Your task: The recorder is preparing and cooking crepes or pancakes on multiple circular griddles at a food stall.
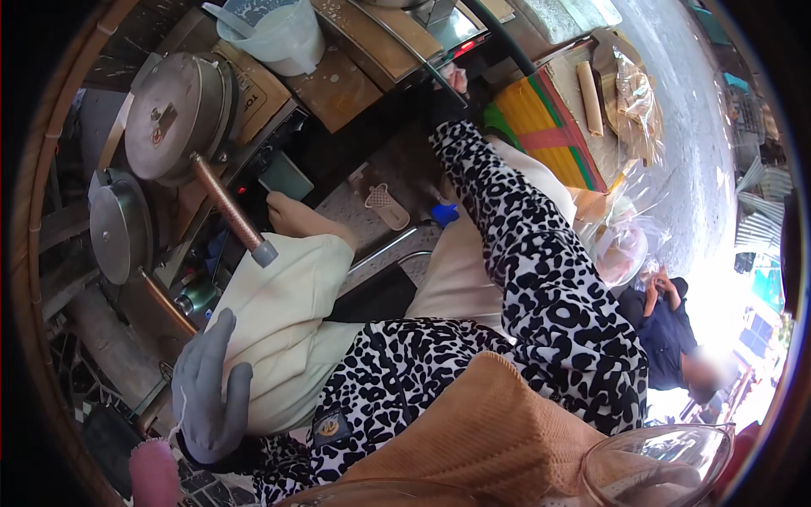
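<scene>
My left hand [209, 390], in a grey glove, is raised at the lower left. Its fingers are stretched out and nothing is in them. Close beyond it is the copper-coloured coiled handle [171, 302] of a round metal press [121, 226]; hand and handle look apart. A second, larger round press [180, 117], lid down, has a thicker coiled handle [226, 204] with a grey end. My right hand [456, 79] reaches far forward beside a metal bar, fingers curled around something whitish that I cannot make out. A black-and-white spotted sleeve [541, 262] covers that arm.
A translucent bucket [279, 38] with batter smears and a scoop stands on cardboard [329, 89] at the back. Right of my arm is a colourful striped box [541, 118] with a rolling-pin-like cylinder [589, 100] and plastic bags. Another person [663, 325] sits at the right.
</scene>
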The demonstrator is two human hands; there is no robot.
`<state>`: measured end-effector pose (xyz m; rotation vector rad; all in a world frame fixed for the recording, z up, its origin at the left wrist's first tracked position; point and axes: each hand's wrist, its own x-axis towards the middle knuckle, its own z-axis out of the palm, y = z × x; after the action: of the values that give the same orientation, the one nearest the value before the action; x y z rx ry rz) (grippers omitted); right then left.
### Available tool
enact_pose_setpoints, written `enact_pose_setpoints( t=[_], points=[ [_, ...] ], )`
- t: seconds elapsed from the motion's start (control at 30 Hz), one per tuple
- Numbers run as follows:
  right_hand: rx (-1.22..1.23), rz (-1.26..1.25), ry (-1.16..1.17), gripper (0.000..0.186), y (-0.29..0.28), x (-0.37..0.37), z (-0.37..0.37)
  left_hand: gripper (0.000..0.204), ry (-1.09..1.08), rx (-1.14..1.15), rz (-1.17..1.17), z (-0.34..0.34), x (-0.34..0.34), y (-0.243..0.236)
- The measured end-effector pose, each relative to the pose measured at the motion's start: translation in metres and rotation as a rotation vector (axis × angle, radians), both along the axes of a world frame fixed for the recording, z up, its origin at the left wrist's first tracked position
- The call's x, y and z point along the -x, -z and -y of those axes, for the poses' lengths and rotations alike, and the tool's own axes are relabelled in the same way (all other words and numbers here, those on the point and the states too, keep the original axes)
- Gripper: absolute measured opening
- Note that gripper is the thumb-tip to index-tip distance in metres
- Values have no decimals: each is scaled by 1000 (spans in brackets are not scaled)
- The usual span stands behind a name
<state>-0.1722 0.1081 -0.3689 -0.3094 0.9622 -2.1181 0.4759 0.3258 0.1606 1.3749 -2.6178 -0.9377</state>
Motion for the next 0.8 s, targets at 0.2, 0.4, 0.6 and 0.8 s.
enact_pose_setpoints(
  t=[0.2,0.4,0.6,0.8],
  points=[
    [-726,-1778,-223,40,-85,-293,-76,54,-148,21,212,-25,17,-28],
    [-542,-1859,-307,42,-100,-315,-121,54,-84,105,135,-22,22,-25],
    [-369,-2167,-707,44,-173,-388,-148,52,-125,166,103,-32,17,-21],
    [-418,-1882,-739,34,-104,-414,-88,54,-59,177,48,-24,20,-21]
  ],
)
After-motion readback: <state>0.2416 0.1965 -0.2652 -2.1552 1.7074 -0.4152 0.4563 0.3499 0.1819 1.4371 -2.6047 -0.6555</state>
